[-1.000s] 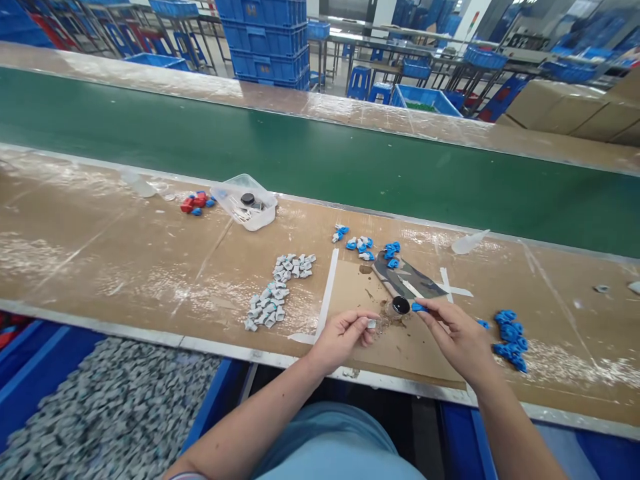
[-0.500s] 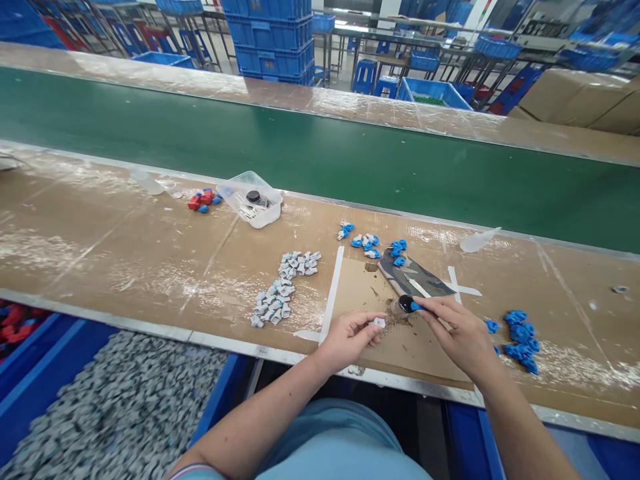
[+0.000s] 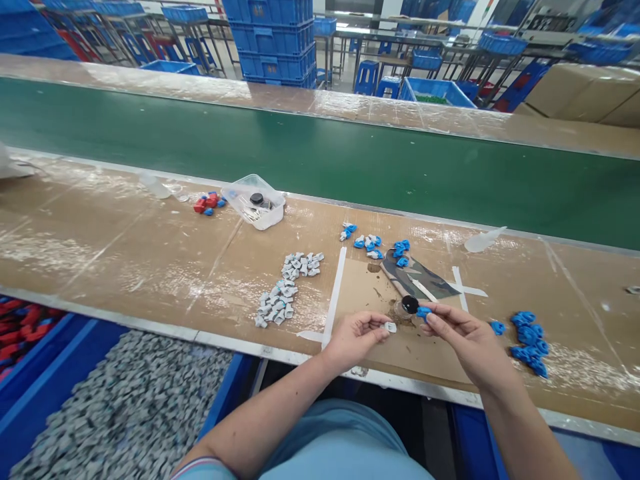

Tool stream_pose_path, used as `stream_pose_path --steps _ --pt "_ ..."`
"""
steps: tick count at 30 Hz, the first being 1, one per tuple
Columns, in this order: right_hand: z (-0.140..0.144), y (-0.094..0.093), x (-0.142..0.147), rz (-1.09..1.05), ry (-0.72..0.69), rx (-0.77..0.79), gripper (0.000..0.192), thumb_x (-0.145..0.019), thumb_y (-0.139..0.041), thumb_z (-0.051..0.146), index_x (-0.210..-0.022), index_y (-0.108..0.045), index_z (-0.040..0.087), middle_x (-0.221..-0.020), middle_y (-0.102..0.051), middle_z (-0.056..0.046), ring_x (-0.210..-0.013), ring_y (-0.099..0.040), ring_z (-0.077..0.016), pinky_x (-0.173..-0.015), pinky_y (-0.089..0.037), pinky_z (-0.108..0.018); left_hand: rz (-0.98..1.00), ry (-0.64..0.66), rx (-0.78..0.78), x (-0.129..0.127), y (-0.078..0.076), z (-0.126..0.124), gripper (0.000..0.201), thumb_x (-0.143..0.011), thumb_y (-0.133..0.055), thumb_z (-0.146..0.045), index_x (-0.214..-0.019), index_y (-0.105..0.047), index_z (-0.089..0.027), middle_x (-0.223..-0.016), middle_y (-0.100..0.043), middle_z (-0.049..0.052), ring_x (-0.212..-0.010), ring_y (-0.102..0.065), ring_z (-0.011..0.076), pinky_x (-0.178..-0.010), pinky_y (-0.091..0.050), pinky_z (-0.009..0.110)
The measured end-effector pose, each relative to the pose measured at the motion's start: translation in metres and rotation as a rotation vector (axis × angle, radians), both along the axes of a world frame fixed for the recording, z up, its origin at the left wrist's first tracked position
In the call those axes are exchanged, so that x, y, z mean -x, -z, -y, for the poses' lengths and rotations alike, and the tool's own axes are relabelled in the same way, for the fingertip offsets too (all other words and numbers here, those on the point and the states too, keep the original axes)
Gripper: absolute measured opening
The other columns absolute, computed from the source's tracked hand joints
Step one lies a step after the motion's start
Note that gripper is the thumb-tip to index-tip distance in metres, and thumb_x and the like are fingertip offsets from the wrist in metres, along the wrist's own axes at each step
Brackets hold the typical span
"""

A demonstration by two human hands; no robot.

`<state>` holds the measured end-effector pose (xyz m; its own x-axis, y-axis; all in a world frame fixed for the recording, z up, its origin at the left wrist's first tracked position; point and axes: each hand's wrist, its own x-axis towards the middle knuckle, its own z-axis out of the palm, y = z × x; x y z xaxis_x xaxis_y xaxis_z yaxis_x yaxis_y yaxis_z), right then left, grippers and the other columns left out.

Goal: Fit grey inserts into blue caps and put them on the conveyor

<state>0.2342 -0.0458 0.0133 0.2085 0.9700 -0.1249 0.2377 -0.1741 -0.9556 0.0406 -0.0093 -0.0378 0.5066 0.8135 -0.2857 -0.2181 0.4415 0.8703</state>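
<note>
Between the thumb and fingers of my left hand [image 3: 357,339] is a small grey plastic part [image 3: 390,327], its hollow end facing right. My right hand [image 3: 463,333] pinches a small blue plastic part [image 3: 423,313] just right of a little round pot of black liquid [image 3: 410,305]. Both hands are over a cardboard sheet [image 3: 360,287] edged with white tape. Behind the pot lies a camouflage cloth [image 3: 435,281] with a white stick-like tool [image 3: 423,289] on it. Grey parts [image 3: 277,300] form a group to the left, and blue parts [image 3: 529,341] a cluster to the right.
Joined blue-and-grey pieces [image 3: 367,243] lie behind the sheet. A clear plastic tub [image 3: 255,203] and red-and-blue pieces [image 3: 209,203] stand farther left. Beyond runs a green conveyor belt [image 3: 320,157]. Below the table edge, a blue bin holds many grey parts [image 3: 125,400].
My right hand has drawn the blue part away from the pot's rim, to the right and slightly nearer. My left hand still holds the grey part. The view has shifted slightly.
</note>
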Motion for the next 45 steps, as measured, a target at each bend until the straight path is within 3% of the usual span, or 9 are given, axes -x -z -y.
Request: stream_pose_path --steps 5,9,15,22,25,34,37,41,45 --pt "0.011 0.005 0.018 0.021 -0.111 -0.040 0.035 -0.075 -0.067 0.047 -0.098 -0.069 0.021 -0.081 -0.072 -0.007 -0.069 -0.067 -0.0181 -0.067 -0.059 -0.032 0.001 -0.026 0.008 -0.002 0.005 0.001 0.042 -0.054 -0.083 -0.042 -0.083 -0.069 -0.014 -0.077 -0.069 0.005 -0.069 -0.062 0.0135 -0.073 -0.050 0.028" --pt "0.012 0.010 0.028 0.204 -0.179 -0.130 0.029 -0.079 -0.062 0.046 -0.093 -0.069 0.022 -0.088 -0.072 -0.007 -0.077 -0.068 -0.0193 -0.072 -0.059 -0.033 0.014 -0.019 -0.012 -0.001 0.005 0.002 0.042 -0.054 -0.082 -0.044 -0.081 -0.070 -0.014 -0.082 -0.072 0.007 -0.075 -0.064 0.0160 -0.079 -0.050 0.031" --pt "0.011 0.007 0.024 0.446 -0.262 -0.292 0.020 -0.083 -0.059 0.038 -0.092 -0.071 0.026 -0.089 -0.073 -0.005 -0.084 -0.068 -0.0213 -0.077 -0.057 -0.035 -0.034 0.031 -0.097 0.003 0.003 0.003 0.040 -0.061 -0.077 -0.048 -0.082 -0.072 -0.015 -0.084 -0.073 0.008 -0.078 -0.066 0.0186 -0.079 -0.051 0.032" --pt "0.004 -0.003 0.018 0.508 -0.411 -0.282 0.020 -0.085 -0.056 0.038 -0.089 -0.073 0.029 -0.083 -0.073 -0.003 -0.076 -0.069 -0.0189 -0.067 -0.058 -0.030 -0.058 0.085 -0.142 0.003 -0.001 0.003 0.037 -0.061 -0.076 -0.048 -0.079 -0.072 -0.016 -0.077 -0.071 0.006 -0.072 -0.063 0.0166 -0.071 -0.051 0.028" --pt "0.003 0.000 0.021 0.503 -0.392 -0.295 0.018 -0.084 -0.058 0.037 -0.086 -0.074 0.030 -0.080 -0.073 -0.002 -0.072 -0.069 -0.0182 -0.064 -0.058 -0.029 -0.020 0.056 -0.076 0.003 0.000 0.004 0.043 -0.058 -0.077 -0.052 -0.078 -0.071 -0.015 -0.073 -0.069 0.005 -0.065 -0.061 0.0143 -0.066 -0.050 0.027" --pt "0.013 0.020 0.033 0.320 -0.151 -0.299 0.014 -0.077 -0.067 0.035 -0.085 -0.076 0.029 -0.080 -0.074 -0.003 -0.071 -0.070 -0.0198 -0.066 -0.060 -0.032 0.023 0.010 0.023 0.003 -0.002 0.005 0.050 -0.053 -0.079 -0.055 -0.077 -0.069 -0.012 -0.065 -0.064 0.002 -0.058 -0.057 0.0102 -0.063 -0.050 0.025" --pt "0.011 0.021 0.032 0.292 -0.156 -0.297 0.018 -0.077 -0.066 0.034 -0.092 -0.075 0.029 -0.082 -0.074 -0.003 -0.072 -0.069 -0.0190 -0.067 -0.059 -0.031 0.025 -0.005 0.033 0.001 -0.001 0.003 0.050 -0.056 -0.079 -0.054 -0.080 -0.068 -0.012 -0.068 -0.064 0.003 -0.059 -0.057 0.0101 -0.064 -0.051 0.026" --pt "0.010 0.025 0.028 0.302 -0.174 -0.254 0.025 -0.080 -0.062 0.037 -0.100 -0.073 0.027 -0.093 -0.074 -0.004 -0.081 -0.070 -0.0200 -0.073 -0.059 -0.032 -0.042 -0.023 -0.163 0.001 0.004 0.004 0.046 -0.075 -0.067 -0.049 -0.105 -0.066 -0.014 -0.082 -0.068 0.007 -0.071 -0.062 0.0145 -0.069 -0.053 0.028" --pt "0.014 0.030 0.029 0.296 -0.130 -0.185 0.027 -0.081 -0.060 0.040 -0.098 -0.073 0.024 -0.089 -0.074 -0.005 -0.077 -0.070 -0.0198 -0.071 -0.059 -0.032 -0.313 -0.025 -0.683 0.005 0.010 0.008 0.034 -0.088 -0.054 -0.032 -0.118 -0.061 -0.019 -0.099 -0.069 0.009 -0.089 -0.063 0.0198 -0.082 -0.053 0.034"
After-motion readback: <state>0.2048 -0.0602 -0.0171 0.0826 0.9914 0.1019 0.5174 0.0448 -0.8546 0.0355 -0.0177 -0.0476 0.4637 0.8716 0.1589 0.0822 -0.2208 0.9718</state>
